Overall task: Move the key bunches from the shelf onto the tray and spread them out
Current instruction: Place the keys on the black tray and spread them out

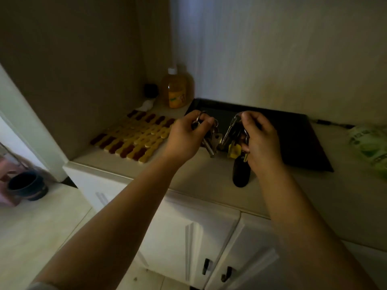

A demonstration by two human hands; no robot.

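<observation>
The left hand pinches the ring of one key bunch, its fingers closed on the metal while the keys dangle over the near left corner of the dark tray. The right hand grips a second key bunch by its carabiner, a yellow tag and a long black fob hanging below it, the fob reaching down past the tray's front edge to the tabletop.

Both bunches hang close together (near enough that stray keys could hook into each other), and a tangle here would drag one bunch along when the other is set down. The fob looks to sit outside the tray, so lowering the right hand straight down would likely leave part of that bunch on the tabletop rather than on the tray. The light is dim, which makes the tray's rim hard to judge. A woven mat lies just left of the tray, and a bottle of amber liquid stands behind it near the tray's far corner; a wide sweep while spreading the keys could knock the bottle over.
</observation>
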